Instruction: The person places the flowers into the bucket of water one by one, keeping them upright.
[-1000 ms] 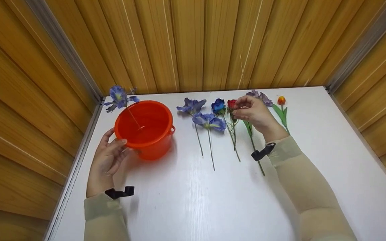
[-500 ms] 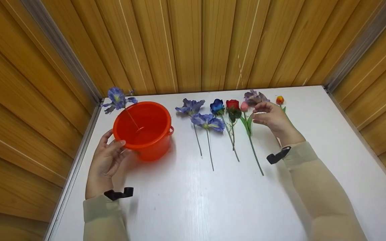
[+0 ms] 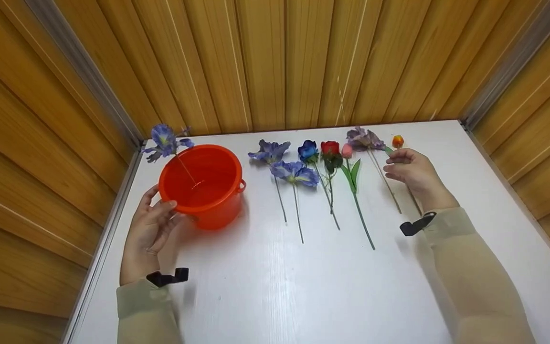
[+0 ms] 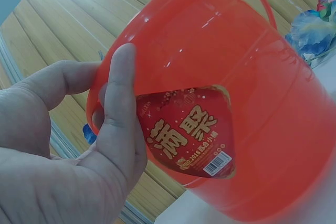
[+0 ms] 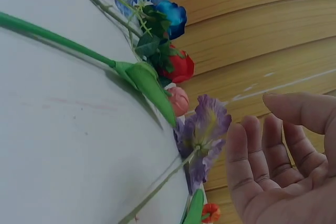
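My left hand grips the rim of the orange-red bucket, thumb on one side of the wall and fingers on the other. A red label shows on its wall in the left wrist view. One blue-purple iris leans in the bucket, its bloom above the rim. At the right, my right hand hovers over the stem of the orange tulip, partly covering it, with fingers loosely bent and nothing held. Left of that hand lies a purple iris, then a pink tulip.
Further left on the white table lie a red rose, a blue rose and two blue-purple irises, a front iris and a back iris. Wood-look walls enclose the table's back and sides.
My right hand has moved rightward from over the red rose, past the pink tulip and purple iris, to near the orange tulip. The left hand keeps its grip on the bucket.
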The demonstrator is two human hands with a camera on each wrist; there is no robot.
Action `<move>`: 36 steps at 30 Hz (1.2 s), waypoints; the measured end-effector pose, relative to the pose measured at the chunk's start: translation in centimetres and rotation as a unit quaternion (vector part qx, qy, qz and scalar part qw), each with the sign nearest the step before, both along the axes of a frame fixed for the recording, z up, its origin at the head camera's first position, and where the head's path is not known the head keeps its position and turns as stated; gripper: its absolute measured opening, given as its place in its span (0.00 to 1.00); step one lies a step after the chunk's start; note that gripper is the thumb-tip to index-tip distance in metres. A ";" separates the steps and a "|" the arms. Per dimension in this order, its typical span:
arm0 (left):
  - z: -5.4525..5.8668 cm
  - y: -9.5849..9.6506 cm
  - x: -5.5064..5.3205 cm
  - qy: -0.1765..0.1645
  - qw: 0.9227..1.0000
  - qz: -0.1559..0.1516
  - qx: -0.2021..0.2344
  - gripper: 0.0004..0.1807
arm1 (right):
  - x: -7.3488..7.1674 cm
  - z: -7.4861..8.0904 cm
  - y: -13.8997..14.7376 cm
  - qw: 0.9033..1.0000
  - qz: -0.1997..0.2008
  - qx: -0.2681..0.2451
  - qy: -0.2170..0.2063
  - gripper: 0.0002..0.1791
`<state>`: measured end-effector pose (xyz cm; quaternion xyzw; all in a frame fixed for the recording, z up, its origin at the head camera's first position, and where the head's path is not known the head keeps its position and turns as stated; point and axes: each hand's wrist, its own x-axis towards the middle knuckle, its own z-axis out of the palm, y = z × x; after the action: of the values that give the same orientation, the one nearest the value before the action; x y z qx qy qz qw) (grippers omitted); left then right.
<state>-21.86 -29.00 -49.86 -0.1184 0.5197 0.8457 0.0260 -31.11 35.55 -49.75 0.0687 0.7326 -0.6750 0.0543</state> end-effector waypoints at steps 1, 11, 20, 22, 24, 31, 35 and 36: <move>0.0 0.0 0.0 0.001 1.000 0.001 0.001 0.38 | 0.1 -0.1 0.4 1.000 -0.002 0.014 -0.004 0.18; 0.1 0.0 0.0 0.002 1.000 0.003 0.004 0.38 | 0.9 -0.9 4.3 0.991 -0.017 0.119 -0.063 0.19; 0.2 0.2 -0.2 0.003 1.000 0.007 0.011 0.36 | 1.2 -1.4 6.1 0.980 -0.016 0.176 -0.095 0.33; 0.2 0.2 -0.2 0.004 1.000 0.007 0.010 0.36 | 1.2 -1.6 6.4 0.977 -0.014 0.187 -0.106 0.36; 0.3 0.2 -0.2 0.002 1.000 0.005 0.007 0.37 | 1.2 -1.8 6.6 0.974 -0.013 0.195 -0.113 0.37; 0.3 0.1 0.0 -0.008 1.000 0.005 -0.002 0.38 | 1.4 -3.4 6.6 0.964 0.010 0.253 -0.085 0.35; 0.3 0.1 0.1 -0.007 1.000 0.004 -0.004 0.37 | 1.5 -3.5 6.4 0.952 0.016 0.298 -0.063 0.32; 0.3 0.1 0.1 -0.008 1.000 0.004 -0.003 0.38 | 1.6 -3.4 6.3 0.949 0.013 0.308 -0.062 0.31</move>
<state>-21.79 -28.90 -49.60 -0.1273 0.5215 0.8433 0.0267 -29.56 41.83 -53.20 0.1142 0.9008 -0.4102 0.0852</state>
